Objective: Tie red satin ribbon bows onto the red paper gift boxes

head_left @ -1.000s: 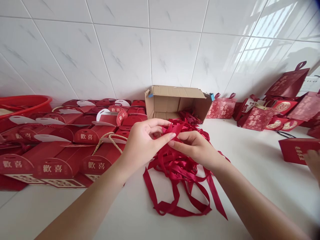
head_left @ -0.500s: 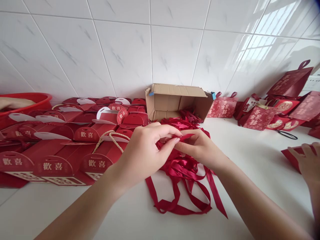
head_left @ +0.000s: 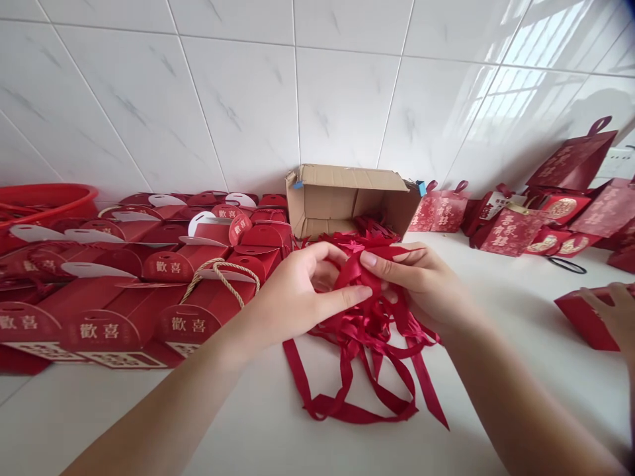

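Between my two hands a red satin ribbon (head_left: 351, 270) is held up over the counter. My left hand (head_left: 305, 284) is closed on it, with the thumb along its lower part and the fingers curled behind. Pinched under the thumb of my right hand (head_left: 421, 274) is the ribbon's upper part, with a strip sticking out along the fingers. Directly below lies a tangled heap of red ribbons (head_left: 347, 411), with loops spread toward me. My hands hide part of the heap, and some fingertips are covered by the ribbon.
Behind the heap a cardboard box (head_left: 354, 177) lies on its side against the tiled wall. Rows of red gift boxes (head_left: 106, 327) fill the left, near a red basin (head_left: 74, 192). More red gift bags (head_left: 510, 228) stand at right. Another person's hand (head_left: 618, 317) touches a red box (head_left: 585, 320).
My hands have moved slightly apart, and more of the ribbon is spread between them. A hand at the basin on the left has gone from view. The person at right has tilted the red box.
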Demonstrator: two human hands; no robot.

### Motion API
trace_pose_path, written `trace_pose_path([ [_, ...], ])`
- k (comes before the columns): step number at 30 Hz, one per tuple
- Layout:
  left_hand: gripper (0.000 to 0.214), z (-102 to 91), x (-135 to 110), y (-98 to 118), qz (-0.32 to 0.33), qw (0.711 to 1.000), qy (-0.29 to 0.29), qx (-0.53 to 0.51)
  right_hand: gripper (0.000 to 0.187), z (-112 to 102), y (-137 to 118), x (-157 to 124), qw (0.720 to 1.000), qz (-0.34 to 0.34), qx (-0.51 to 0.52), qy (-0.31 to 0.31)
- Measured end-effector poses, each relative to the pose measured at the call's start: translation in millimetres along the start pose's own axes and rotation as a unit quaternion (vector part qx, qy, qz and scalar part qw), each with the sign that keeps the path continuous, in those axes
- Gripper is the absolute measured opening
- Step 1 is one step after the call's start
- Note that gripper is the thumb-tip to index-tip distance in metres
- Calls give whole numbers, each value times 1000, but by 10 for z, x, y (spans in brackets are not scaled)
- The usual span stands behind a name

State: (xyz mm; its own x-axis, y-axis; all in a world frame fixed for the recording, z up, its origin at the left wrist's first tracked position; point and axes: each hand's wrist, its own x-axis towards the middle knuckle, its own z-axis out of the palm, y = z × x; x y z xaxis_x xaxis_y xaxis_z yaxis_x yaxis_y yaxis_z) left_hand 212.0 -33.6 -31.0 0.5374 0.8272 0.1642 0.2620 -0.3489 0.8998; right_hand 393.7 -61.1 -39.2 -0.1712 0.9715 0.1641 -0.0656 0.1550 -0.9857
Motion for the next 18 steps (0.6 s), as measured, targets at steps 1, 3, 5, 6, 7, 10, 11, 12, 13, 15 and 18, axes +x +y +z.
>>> trace_pose_path([
  [1, 26, 0, 7, -4, -13, 1000, -11, -9, 40, -13, -7, 7, 1000, 2, -5, 8],
  [3, 29, 2, 16, 0, -15, 999, -8, -31, 46, -36, -12, 21, 1000, 1, -17, 25],
  [5, 35, 9, 22, 10, -9, 998, -16, -57, 51, -49, -9, 33, 999, 0, -17, 37],
  [6, 39, 17, 26, 13, -7, 997, -29, -71, 52, -52, -6, 37, 999, -1, -15, 39],
  [7, 43, 27, 32, 12, -5, 996, -45, -83, 53, -51, -4, 40, 999, -1, -12, 38],
  [10, 53, 75, 53, -9, -1, 990, -74, -123, 51, -46, -6, 44, 999, 15, 7, 29],
  [11, 55, 92, 60, -19, -3, 987, -79, -137, 50, -46, -10, 45, 999, 22, 18, 28],
  [12, 56, 109, 67, -29, -7, 985, -86, -151, 50, -49, -14, 47, 999, 28, 31, 30],
  [13, 56, 124, 72, -38, -12, 982, -93, -163, 50, -53, -19, 50, 998, 31, 42, 33],
  [15, 56, 144, 82, -52, -22, 979, -99, -179, 52, -66, -24, 58, 997, 36, 54, 36],
  [18, 52, 144, 105, -72, -28, 974, -58, -217, 50, -81, -24, 73, 997, 40, 56, 39],
])
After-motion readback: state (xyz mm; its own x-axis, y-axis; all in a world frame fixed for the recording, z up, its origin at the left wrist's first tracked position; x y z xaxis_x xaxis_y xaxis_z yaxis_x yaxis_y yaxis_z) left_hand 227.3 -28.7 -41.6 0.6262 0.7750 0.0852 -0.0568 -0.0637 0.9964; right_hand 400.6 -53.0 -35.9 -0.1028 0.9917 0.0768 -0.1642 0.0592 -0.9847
